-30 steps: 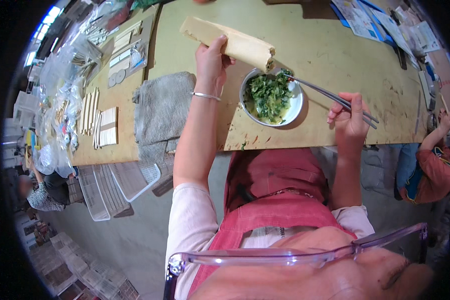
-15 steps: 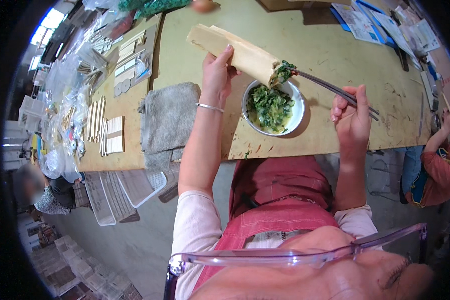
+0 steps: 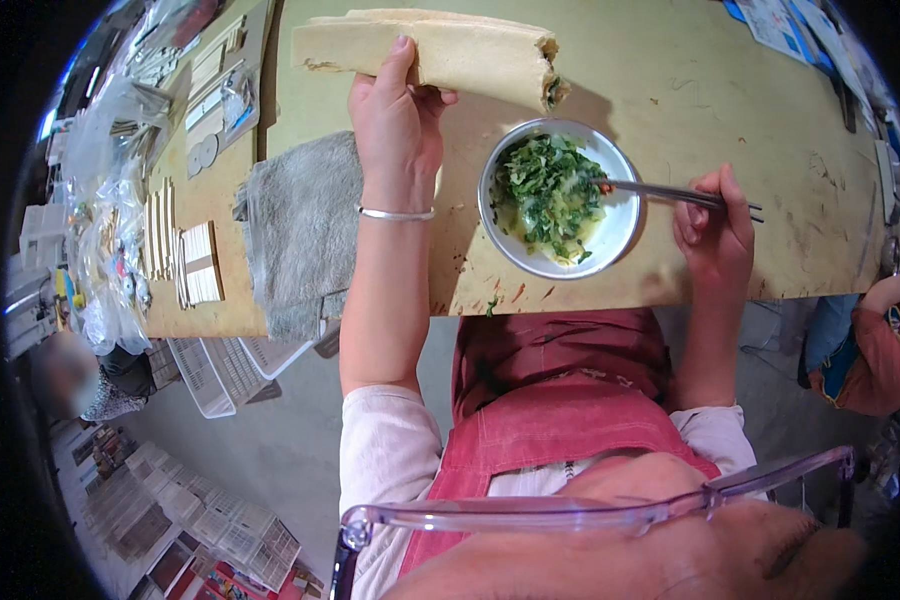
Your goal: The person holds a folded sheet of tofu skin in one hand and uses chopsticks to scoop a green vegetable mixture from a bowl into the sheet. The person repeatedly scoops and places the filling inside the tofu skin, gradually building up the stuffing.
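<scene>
Left hand [image 3: 400, 118] pinching folded flatbread [image 3: 470, 66] beyond the white bowl [image 3: 618, 228], right hand [image 3: 716, 228] pinching chopsticks [image 3: 660, 190] right of bowl, tips poking into greens [image 3: 548, 182] inside.

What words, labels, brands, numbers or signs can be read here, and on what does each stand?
None can be read.
Papers, upper right: marks too small and blurred.
Shirt front: dark marks, too unclear to call lettering.
Folded flatbread, white bowl and chopsticks: no lettering shows.

Yellowish worktable [image 3: 800, 215], stained near front edge; grey floor [image 3: 295, 450] below.
</scene>
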Action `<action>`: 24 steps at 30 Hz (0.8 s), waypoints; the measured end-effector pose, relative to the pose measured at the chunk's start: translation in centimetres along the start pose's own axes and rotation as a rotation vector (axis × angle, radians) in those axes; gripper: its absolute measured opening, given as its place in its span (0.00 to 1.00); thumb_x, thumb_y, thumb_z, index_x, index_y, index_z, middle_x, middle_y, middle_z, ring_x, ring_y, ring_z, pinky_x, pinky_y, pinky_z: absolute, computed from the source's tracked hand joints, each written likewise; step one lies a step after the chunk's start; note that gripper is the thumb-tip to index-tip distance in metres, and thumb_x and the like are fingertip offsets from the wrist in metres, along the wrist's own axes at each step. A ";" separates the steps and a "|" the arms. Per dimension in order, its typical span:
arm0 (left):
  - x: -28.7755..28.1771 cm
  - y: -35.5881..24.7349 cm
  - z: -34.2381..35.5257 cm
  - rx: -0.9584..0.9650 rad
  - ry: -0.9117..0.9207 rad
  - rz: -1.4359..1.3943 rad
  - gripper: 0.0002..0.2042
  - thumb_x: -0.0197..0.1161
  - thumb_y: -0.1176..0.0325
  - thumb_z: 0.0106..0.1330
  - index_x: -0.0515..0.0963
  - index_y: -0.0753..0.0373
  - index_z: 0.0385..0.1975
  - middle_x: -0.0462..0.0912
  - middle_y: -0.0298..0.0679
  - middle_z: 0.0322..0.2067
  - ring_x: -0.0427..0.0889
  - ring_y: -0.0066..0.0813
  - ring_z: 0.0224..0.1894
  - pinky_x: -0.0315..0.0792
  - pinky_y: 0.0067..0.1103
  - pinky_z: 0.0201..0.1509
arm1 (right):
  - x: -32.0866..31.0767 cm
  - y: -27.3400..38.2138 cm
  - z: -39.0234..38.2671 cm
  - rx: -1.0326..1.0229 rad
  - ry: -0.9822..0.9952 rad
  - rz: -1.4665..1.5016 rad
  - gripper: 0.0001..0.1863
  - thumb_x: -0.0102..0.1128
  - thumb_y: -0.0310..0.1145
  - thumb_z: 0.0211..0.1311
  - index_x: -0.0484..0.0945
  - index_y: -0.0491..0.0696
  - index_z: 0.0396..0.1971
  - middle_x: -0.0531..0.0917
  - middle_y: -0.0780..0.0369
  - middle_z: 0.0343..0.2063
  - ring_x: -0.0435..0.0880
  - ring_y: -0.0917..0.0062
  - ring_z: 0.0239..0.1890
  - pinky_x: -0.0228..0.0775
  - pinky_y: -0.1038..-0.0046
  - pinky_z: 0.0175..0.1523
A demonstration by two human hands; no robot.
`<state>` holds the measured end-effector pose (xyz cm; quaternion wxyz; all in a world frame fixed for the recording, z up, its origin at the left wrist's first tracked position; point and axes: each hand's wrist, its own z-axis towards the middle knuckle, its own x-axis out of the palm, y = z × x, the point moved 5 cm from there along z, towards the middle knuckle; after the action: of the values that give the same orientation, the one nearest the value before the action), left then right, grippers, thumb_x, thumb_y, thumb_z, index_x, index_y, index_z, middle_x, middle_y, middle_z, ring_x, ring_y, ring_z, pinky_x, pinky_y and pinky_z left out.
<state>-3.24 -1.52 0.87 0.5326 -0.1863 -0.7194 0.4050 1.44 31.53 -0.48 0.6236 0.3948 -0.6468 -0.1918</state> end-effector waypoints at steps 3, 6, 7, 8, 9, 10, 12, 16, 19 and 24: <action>0.5 0.0 -0.2 -0.020 -0.003 0.012 0.06 0.59 0.68 0.69 0.76 0.63 0.39 0.82 0.35 0.33 0.80 0.25 0.32 0.70 0.21 0.28 | -0.2 -0.5 0.8 0.036 0.087 0.087 0.22 0.41 0.43 0.76 0.77 0.43 0.30 0.71 0.63 0.14 0.68 0.78 0.12 0.58 0.76 0.12; 0.8 0.1 -0.3 -0.036 0.006 0.013 0.06 0.59 0.68 0.69 0.77 0.63 0.39 0.82 0.35 0.33 0.80 0.24 0.34 0.70 0.21 0.30 | 1.1 -0.5 1.3 0.063 0.165 0.169 0.23 0.37 0.42 0.77 0.76 0.43 0.30 0.69 0.64 0.13 0.65 0.79 0.11 0.57 0.78 0.11; 0.8 0.0 -0.4 -0.036 0.002 0.013 0.07 0.59 0.67 0.69 0.77 0.63 0.40 0.82 0.35 0.33 0.80 0.24 0.35 0.69 0.21 0.30 | 1.6 -0.3 1.5 0.065 0.208 0.187 0.23 0.35 0.42 0.78 0.75 0.43 0.30 0.69 0.64 0.13 0.64 0.79 0.11 0.57 0.78 0.11; 0.8 0.0 -0.5 -0.037 0.000 0.013 0.07 0.59 0.67 0.69 0.77 0.63 0.40 0.82 0.35 0.33 0.80 0.24 0.35 0.69 0.21 0.31 | 2.0 -0.2 1.6 0.065 0.251 0.206 0.24 0.33 0.42 0.78 0.74 0.43 0.31 0.68 0.64 0.13 0.63 0.80 0.11 0.57 0.79 0.11; 0.9 -0.1 -0.5 -0.032 -0.012 0.016 0.07 0.58 0.67 0.69 0.76 0.63 0.40 0.82 0.35 0.33 0.80 0.23 0.33 0.70 0.21 0.29 | 2.3 -0.2 1.7 0.065 0.272 0.218 0.24 0.33 0.42 0.78 0.74 0.43 0.30 0.68 0.64 0.13 0.63 0.80 0.11 0.57 0.79 0.11; 0.8 -0.1 -0.4 -0.023 -0.022 0.017 0.07 0.58 0.67 0.69 0.75 0.63 0.41 0.82 0.36 0.32 0.80 0.23 0.30 0.71 0.20 0.26 | 2.5 -0.1 1.9 0.063 0.296 0.229 0.24 0.33 0.42 0.78 0.74 0.43 0.29 0.69 0.64 0.13 0.63 0.80 0.11 0.57 0.79 0.11; 0.8 -0.1 -0.5 -0.028 -0.040 0.016 0.07 0.58 0.68 0.70 0.75 0.64 0.41 0.83 0.36 0.34 0.81 0.24 0.33 0.73 0.21 0.31 | 3.2 -0.2 1.8 0.062 0.338 0.287 0.24 0.34 0.42 0.78 0.73 0.42 0.29 0.69 0.63 0.13 0.64 0.79 0.10 0.58 0.79 0.11; 0.9 -0.2 -0.6 -0.036 -0.051 0.007 0.08 0.57 0.70 0.70 0.77 0.66 0.42 0.83 0.38 0.40 0.82 0.27 0.45 0.76 0.25 0.52 | 6.0 0.4 1.4 0.078 0.428 0.415 0.23 0.44 0.41 0.75 0.75 0.40 0.25 0.74 0.59 0.12 0.71 0.76 0.10 0.65 0.76 0.13; 0.7 -0.1 -0.7 -0.055 -0.022 -0.009 0.09 0.57 0.70 0.69 0.77 0.67 0.44 0.83 0.40 0.43 0.82 0.26 0.48 0.75 0.25 0.55 | 9.1 1.1 0.8 0.104 0.525 0.391 0.24 0.52 0.44 0.72 0.77 0.39 0.22 0.76 0.57 0.12 0.74 0.74 0.11 0.66 0.75 0.13; 0.8 0.2 -0.3 -0.077 -0.013 -0.047 0.09 0.58 0.70 0.69 0.78 0.67 0.44 0.84 0.38 0.43 0.82 0.27 0.48 0.75 0.24 0.54 | 10.3 1.6 -0.2 0.051 0.585 0.330 0.26 0.58 0.49 0.67 0.80 0.39 0.21 0.79 0.57 0.14 0.74 0.72 0.11 0.66 0.72 0.13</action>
<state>-3.30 -0.75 1.25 0.5299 -0.1870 -0.7420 0.3655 2.12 24.82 7.44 0.7956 0.3384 -0.5001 0.0496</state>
